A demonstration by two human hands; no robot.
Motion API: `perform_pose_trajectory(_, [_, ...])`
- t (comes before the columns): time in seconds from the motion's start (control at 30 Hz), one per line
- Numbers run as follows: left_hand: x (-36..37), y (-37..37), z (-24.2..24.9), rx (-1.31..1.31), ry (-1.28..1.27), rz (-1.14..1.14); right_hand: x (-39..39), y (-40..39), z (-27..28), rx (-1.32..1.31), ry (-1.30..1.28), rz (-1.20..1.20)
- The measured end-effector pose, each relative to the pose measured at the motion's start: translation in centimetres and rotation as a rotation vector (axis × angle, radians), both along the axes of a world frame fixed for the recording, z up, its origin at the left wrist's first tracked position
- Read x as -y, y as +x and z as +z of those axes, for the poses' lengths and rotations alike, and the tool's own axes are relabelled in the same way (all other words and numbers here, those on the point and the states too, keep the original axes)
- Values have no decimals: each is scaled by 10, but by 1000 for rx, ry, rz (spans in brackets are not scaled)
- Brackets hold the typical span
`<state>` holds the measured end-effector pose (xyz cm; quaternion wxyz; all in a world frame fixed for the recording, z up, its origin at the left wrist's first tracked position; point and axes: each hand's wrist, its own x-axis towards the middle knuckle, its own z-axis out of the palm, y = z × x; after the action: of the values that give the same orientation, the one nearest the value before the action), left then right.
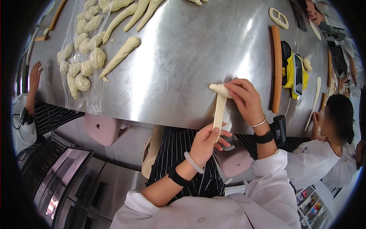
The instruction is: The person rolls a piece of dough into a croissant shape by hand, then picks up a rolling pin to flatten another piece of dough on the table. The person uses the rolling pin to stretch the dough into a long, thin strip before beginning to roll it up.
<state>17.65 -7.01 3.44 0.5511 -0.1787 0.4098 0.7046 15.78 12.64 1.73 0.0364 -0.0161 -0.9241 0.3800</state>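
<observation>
A flat strip of dough (219, 108) runs from the metal table's edge up to a rolled end lying on the tabletop. My left hand (209, 139) pinches the strip's lower end between thumb and fingers, just off the near edge. At the top, my right hand (246, 97) has its fingers on the right side of the rolled part, which shows several wraps and a pointed left tip. What lies under the right fingers is hidden.
Shaped dough pieces under plastic wrap (84, 45) sit at the left, beside a tapered dough piece (121, 56). A wooden rolling pin (276, 68), a yellow item with a phone-like device (298, 74) and a dough ring (278, 18) lie right. Other people stand around the metal table (171, 76).
</observation>
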Motion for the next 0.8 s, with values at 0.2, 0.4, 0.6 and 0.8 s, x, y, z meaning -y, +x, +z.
perform_pose_trajectory(0.2, [5,2,0,20,-3,-16,5,0,4,30,-26,-6])
perform_pose_trajectory(0.4, [9,3,-1,13,0,-27,10,1,6,10,-2,37])
perform_pose_trajectory(0.6, [14,4,-1,8,-11,-40,15,4,7,22,-10,51])
perform_pose_trajectory(0.8, [18,5,1,2,-26,-28,17,5,10,18,16,89])
